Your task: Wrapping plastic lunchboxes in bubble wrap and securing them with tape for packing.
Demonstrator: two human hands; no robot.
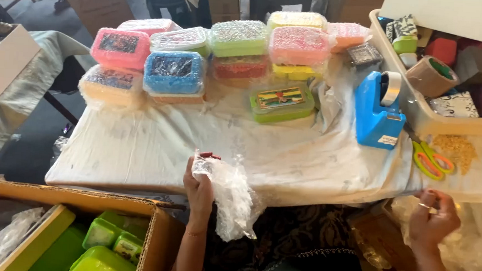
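My left hand (197, 187) is at the table's near edge, gripping a crumpled piece of clear bubble wrap (229, 199) that hangs down toward my lap. My right hand (432, 220) is lower right, below the table edge, fingers curled over loose clear plastic (476, 253); whether it grips any is unclear. A green lunch box with a striped lid (281, 102) lies bare on the white cloth (156, 147). Behind it stand several bubble-wrapped boxes, among them a blue one (173, 73) and a pink one (120, 48).
A blue tape dispenser (377, 109) stands right of centre, green and orange scissors (430, 159) beside it. A beige bin (420, 116) holds a brown tape roll (431, 76). A cardboard box (154, 233) at lower left holds green lunch boxes (102, 261).
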